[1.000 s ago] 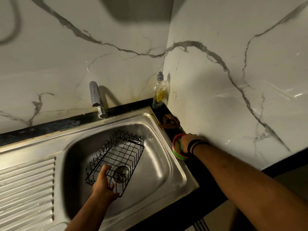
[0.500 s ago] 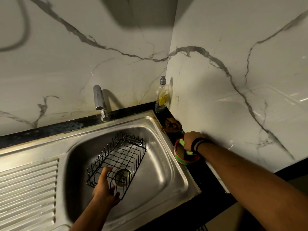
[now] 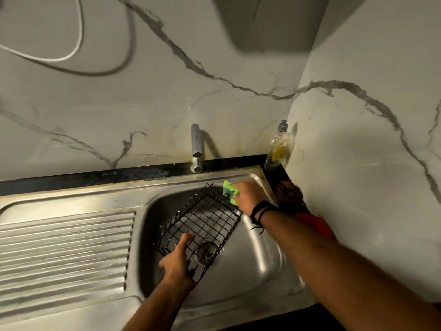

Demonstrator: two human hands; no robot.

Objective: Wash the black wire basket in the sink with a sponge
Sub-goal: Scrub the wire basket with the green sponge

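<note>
The scene is dim and warm-toned. A large dark shadow falls across the top of the marble wall [image 3: 274,22]. Soft glare streaks the steel sink [image 3: 260,256] and its draining board [image 3: 64,247]. Motion blur softens the whole view, and wide-angle distortion bends the edges.

The right hand [image 3: 248,197] covers most of the green sponge [image 3: 229,191]. Its forearm hides much of the red container [image 3: 315,223] at the worktop's right edge; the bottle [image 3: 278,146] label is unreadable.
</note>
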